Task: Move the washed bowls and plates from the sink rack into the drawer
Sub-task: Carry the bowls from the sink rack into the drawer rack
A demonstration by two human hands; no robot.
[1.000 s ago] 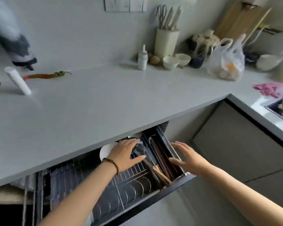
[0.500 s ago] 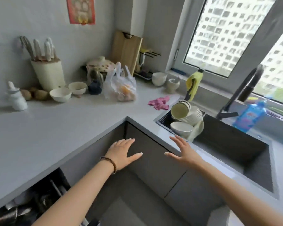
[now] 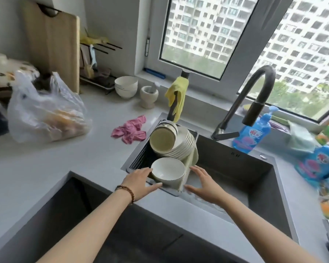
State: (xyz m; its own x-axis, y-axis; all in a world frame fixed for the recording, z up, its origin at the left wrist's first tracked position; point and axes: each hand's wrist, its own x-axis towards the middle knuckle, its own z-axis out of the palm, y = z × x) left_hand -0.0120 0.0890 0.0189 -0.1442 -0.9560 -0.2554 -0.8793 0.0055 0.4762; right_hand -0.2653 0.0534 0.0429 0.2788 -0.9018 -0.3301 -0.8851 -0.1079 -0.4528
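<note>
A sink rack (image 3: 141, 160) sits in the left end of the dark sink (image 3: 235, 173). At its near end stands a white bowl (image 3: 168, 172), upright. Behind it a row of white plates (image 3: 182, 147) leans on edge, with a stack of cream bowls (image 3: 163, 139) tipped on its side against them. My left hand (image 3: 139, 182) reaches to the bowl's left side, fingers straight, fingertips at the bowl's base. My right hand (image 3: 203, 182) is spread open just right of the rack's pale edge, holding nothing. The drawer is out of view.
A black faucet (image 3: 254, 95) arches over the sink, with a blue soap bottle (image 3: 253, 133) beside it. A pink cloth (image 3: 131, 130) and a plastic bag of food (image 3: 44, 112) lie on the counter at left. Stacked white bowls (image 3: 126, 88) and a mortar (image 3: 149, 95) stand by the window.
My view swung from the open drawer to the sink. Both hands moved forward from the cabinet corner to either side of the white bowl in the rack.
</note>
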